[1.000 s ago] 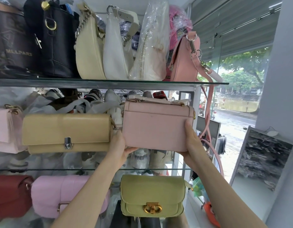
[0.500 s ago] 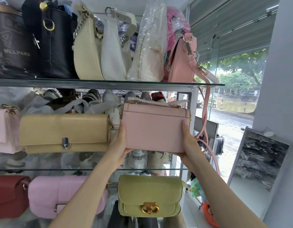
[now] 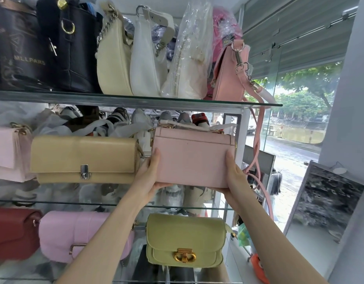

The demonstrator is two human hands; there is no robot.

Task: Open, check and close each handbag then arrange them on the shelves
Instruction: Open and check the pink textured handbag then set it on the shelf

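Pink handbag sits upright between both hands at the right end of the middle glass shelf, plain side toward the camera, closed. Whether its base touches the shelf cannot be told. Left hand cups its lower left corner, thumb laid up the near face; right hand cups the lower right corner the same way, so each has hold of the bag. Just left of the pink handbag stands a beige clutch with a silver clasp. Below it, one shelf down, is a yellow-green bag with a gold clasp. Above it, on the top shelf, a salmon bag trails a long strap past its right side.
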